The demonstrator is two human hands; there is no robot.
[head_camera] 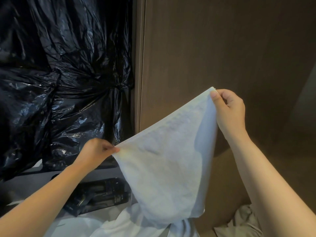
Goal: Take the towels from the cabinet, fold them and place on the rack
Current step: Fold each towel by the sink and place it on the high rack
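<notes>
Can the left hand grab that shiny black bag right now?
Probably not right away: the left hand is pinching a corner of the white towel. The black bag looks close behind it with nothing between, so letting go would free it.

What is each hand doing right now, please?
Left hand: closed, pinching one corner of the white towel.
Right hand: closed, pinching the other, higher corner of the same towel.
</notes>
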